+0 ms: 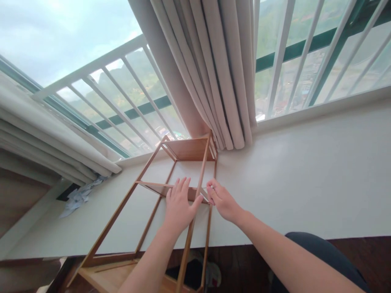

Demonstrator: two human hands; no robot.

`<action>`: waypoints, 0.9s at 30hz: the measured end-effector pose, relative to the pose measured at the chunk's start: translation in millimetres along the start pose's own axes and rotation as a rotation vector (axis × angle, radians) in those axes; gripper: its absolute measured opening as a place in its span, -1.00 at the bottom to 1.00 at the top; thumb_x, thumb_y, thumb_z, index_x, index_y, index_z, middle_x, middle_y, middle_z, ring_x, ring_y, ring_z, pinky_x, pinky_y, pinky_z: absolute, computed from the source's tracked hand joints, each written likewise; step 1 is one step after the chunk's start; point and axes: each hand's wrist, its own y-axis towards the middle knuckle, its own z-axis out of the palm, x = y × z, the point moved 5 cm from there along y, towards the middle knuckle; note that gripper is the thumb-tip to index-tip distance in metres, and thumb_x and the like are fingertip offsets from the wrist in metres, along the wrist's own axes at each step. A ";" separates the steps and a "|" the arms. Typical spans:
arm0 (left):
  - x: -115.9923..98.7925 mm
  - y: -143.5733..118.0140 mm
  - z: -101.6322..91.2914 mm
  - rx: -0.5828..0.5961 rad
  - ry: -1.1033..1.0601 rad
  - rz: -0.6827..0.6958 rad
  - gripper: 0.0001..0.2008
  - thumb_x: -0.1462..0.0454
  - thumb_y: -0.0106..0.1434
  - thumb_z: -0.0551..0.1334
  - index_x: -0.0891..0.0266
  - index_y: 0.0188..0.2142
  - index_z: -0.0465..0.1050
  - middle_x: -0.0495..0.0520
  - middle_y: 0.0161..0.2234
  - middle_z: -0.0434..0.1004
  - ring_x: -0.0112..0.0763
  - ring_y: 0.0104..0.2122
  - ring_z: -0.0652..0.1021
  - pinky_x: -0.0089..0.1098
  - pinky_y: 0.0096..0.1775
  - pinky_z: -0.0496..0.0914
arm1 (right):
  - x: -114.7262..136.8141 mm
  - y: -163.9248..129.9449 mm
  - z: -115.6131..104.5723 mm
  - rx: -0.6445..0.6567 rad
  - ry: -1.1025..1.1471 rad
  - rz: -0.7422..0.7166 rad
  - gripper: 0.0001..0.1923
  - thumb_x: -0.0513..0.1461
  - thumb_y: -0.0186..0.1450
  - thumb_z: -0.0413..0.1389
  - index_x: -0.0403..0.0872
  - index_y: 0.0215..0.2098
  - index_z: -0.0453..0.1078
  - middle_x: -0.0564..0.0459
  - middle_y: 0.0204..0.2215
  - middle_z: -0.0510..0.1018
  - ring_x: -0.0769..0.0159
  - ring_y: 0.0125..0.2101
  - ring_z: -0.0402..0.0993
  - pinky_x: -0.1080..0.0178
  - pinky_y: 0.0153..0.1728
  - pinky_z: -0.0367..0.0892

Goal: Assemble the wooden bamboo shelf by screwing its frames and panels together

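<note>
The left hand [179, 205] lies flat and open, fingers spread, pressing on a middle shelf of a wooden rack [146, 211], its thumb hooked around one upright post. The right hand [221, 199] reaches in from the right with fingers curled, pinching the rack's right-hand post at the same shelf level. The rack leans against a white window ledge [305, 183], top end at the curtain [214, 73]. Three shelves show. Crumpled paper [77, 197] lies on the ledge's left end.
</note>
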 end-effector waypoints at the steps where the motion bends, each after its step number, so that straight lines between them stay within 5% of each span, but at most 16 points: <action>1: 3.0 -0.8 6.1 0.030 0.027 -0.012 -0.41 0.08 0.31 0.23 0.19 0.28 0.30 0.25 0.31 0.31 0.02 0.36 0.20 0.11 0.30 0.11 | -1.6 -0.3 -2.0 0.004 -0.072 0.008 -0.73 -0.01 0.50 -0.13 0.00 -0.25 0.15 0.26 -0.64 0.24 0.39 -0.59 0.16 0.30 -0.47 0.11; 19: 11.2 -2.4 26.9 0.113 -0.087 -0.019 -0.41 0.14 0.37 0.13 0.28 0.34 0.22 0.27 0.39 0.15 -0.06 0.43 0.02 0.03 0.37 0.04 | -29.4 5.9 10.9 -0.046 -0.013 0.017 -0.75 -0.02 0.51 -0.15 0.00 -0.18 0.14 0.28 -0.66 0.25 0.36 -0.60 0.19 0.29 -0.45 0.15; 27: 10.3 -2.7 26.4 0.137 -0.094 -0.027 -0.40 0.16 0.37 0.12 0.32 0.35 0.20 0.29 0.40 0.11 -0.07 0.44 -0.02 0.02 0.38 0.03 | -24.6 5.8 13.4 -0.031 -0.204 0.005 -0.81 -0.08 0.50 -0.13 0.00 -0.19 0.18 0.24 -0.63 0.29 0.33 -0.59 0.28 0.28 -0.44 0.14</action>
